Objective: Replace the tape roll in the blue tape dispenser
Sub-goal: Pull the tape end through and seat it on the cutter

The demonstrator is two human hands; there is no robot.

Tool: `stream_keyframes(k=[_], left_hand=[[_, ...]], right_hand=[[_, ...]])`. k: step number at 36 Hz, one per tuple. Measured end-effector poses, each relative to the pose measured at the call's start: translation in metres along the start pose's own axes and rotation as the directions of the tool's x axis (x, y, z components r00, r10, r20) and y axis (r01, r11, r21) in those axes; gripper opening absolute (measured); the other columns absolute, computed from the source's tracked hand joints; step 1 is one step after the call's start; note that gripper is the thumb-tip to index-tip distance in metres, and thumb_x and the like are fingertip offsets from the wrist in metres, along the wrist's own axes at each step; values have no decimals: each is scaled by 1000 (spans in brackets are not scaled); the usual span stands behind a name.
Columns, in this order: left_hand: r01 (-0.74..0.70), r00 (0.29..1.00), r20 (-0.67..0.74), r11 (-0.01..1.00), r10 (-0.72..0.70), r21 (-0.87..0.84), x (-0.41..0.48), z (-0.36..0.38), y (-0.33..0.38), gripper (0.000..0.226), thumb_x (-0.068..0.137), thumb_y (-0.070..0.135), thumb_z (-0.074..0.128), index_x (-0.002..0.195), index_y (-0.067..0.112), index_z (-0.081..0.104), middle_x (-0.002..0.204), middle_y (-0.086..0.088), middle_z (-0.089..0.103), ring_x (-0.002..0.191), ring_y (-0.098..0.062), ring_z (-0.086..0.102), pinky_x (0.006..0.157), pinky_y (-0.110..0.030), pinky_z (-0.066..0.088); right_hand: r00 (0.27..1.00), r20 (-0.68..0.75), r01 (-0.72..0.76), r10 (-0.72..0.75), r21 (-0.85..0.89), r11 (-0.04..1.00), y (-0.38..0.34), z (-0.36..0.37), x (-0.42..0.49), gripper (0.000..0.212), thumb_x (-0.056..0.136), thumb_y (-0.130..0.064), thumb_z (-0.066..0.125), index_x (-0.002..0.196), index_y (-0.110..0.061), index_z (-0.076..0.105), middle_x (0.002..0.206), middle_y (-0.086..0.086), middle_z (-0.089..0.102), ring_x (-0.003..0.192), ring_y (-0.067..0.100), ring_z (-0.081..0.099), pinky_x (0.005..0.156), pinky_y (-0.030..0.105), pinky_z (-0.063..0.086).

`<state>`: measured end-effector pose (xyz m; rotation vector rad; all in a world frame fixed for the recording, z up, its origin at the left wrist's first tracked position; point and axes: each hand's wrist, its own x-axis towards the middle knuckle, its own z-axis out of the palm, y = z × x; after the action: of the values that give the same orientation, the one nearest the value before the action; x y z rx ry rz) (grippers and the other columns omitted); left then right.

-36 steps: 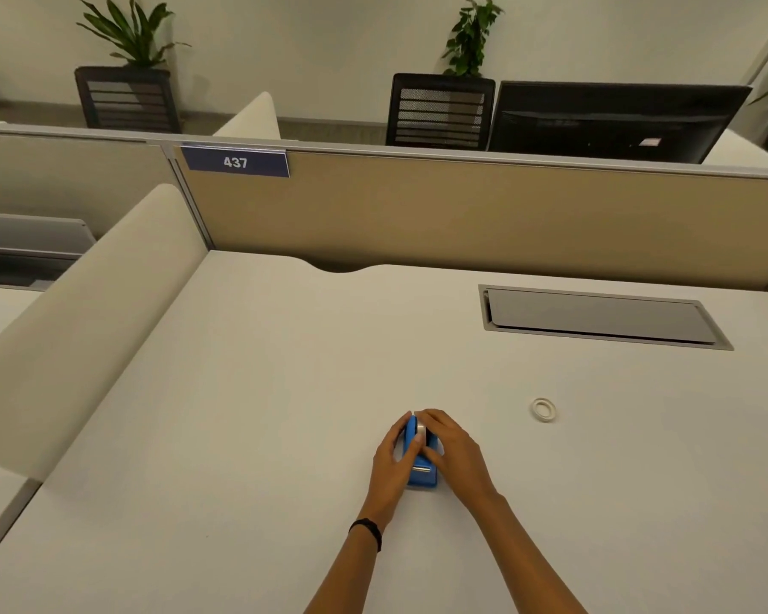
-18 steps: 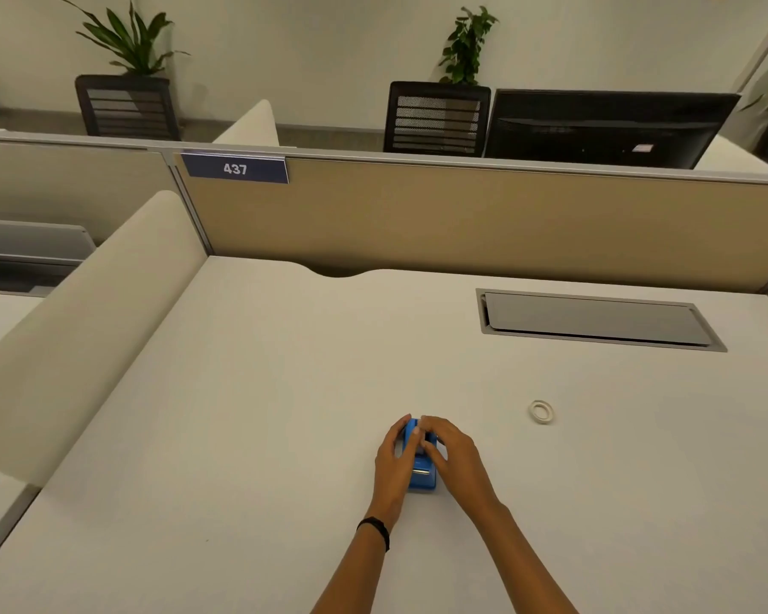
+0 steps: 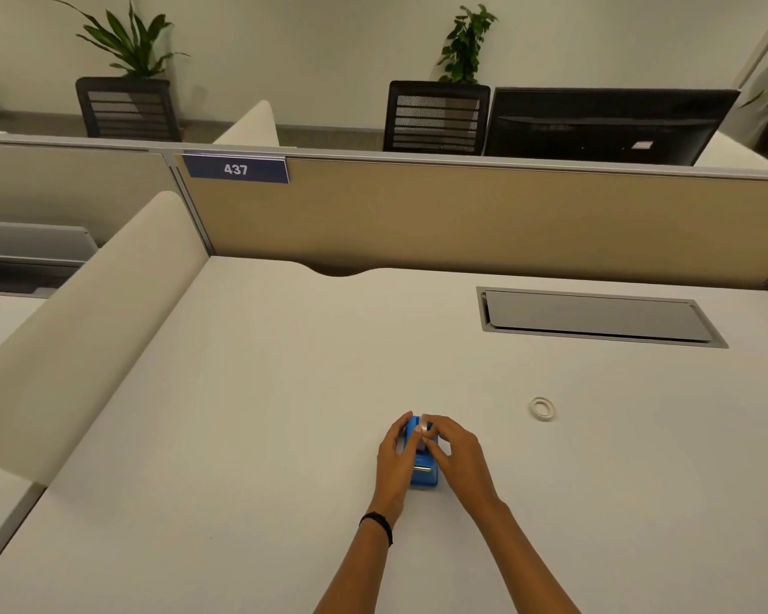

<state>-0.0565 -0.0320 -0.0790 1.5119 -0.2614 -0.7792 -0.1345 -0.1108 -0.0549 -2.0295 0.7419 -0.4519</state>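
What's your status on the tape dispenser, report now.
Left hand braces blue dispenser on desk. Right hand pinches tape roll at its top. Spare ring lies apart, right. Nothing in the way.

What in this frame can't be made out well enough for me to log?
- Head view: whether the roll is seated in the blue tape dispenser; the left hand and right hand cover its top.
- Head view: whether the white ring on the desk is an empty core or holds tape; too small.
- Head view: both forearms; cut off by the bottom edge.
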Motion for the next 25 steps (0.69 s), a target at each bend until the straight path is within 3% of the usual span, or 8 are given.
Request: stream_keyframes(k=[3, 7, 12, 16, 19, 25], left_hand=[[-2, 1000, 23, 1000, 2, 21, 2, -3, -1, 41, 91, 18, 55, 132, 15, 48, 134, -5, 53, 120, -15, 50, 96, -22, 43], [-16, 998, 55, 997, 12, 70, 3, -7, -2, 45, 89, 26, 58, 133, 19, 47, 136, 0, 51, 124, -15, 48, 99, -23, 41], [-17, 998, 60, 995, 11, 103, 3, -8, -6, 49, 88, 34, 58, 134, 25, 45, 135, 6, 49, 119, -7, 47, 77, -4, 46], [-21, 998, 67, 995, 15, 98, 2, -9, -6, 49, 88, 34, 58, 135, 26, 44, 137, 6, 49, 121, -8, 47, 94, -16, 41], [-24, 997, 74, 995, 17, 98, 2, -9, -7, 49, 89, 33, 57, 135, 27, 44, 137, 6, 49, 121, -9, 47, 97, -21, 40], [-30, 997, 72, 996, 24, 84, 0, -11, -7, 47, 90, 29, 57, 135, 26, 44, 134, 7, 49, 119, -8, 48, 81, -8, 47]], right_hand=[[1000, -4, 6, -6, -5, 1000, 0, -1, 0, 30, 89, -11, 60, 118, -5, 61, 116, 6, 66, 102, 11, 60, 84, -4, 40], [999, -33, 6, -5, 16, 1000, -3, -4, 6, 14, 88, -11, 61, 101, -7, 66, 105, 4, 69, 96, 14, 62, 81, -1, 43], [999, -30, 14, -14, -23, 1000, -3, -6, 12, 14, 89, -8, 60, 100, -5, 67, 103, 9, 69, 92, 11, 60, 80, -3, 41], [1000, -4, 22, -23, -42, 999, -3, -8, 13, 13, 89, -9, 60, 99, -6, 67, 103, 8, 69, 92, 11, 60, 80, 3, 43], [999, 9, 31, -31, -44, 999, -4, -9, 12, 11, 89, -9, 59, 96, -6, 67, 101, 7, 69, 91, 12, 62, 80, 5, 44], [999, 23, 42, -41, -70, 997, -4, -9, 9, 10, 90, -9, 57, 94, -7, 66, 103, 5, 68, 92, 12, 62, 80, 3, 43]])
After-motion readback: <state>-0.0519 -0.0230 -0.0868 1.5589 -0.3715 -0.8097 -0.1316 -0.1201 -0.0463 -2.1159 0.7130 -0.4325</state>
